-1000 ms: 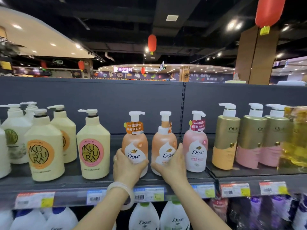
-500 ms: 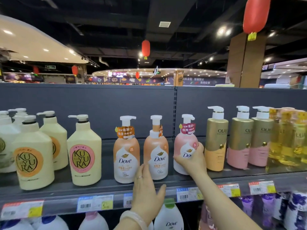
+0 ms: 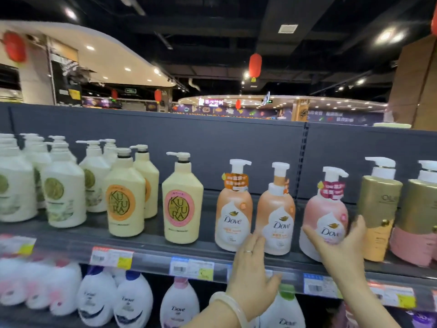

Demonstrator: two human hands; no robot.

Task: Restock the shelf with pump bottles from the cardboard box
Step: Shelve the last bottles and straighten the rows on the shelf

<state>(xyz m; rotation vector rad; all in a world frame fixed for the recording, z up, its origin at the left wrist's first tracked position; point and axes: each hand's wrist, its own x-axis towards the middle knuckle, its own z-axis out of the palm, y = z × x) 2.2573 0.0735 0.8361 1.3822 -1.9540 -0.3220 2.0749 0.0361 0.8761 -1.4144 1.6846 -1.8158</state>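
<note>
Right hand (image 3: 343, 247) cups pink Dove bottle (image 3: 325, 216) at shelf edge (image 3: 151, 255).

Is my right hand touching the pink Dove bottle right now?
Touching. In the head view the right hand wraps the lower front of the pink Dove bottle, fingers spread across its label and thumb at its right side, no gap showing.
</note>
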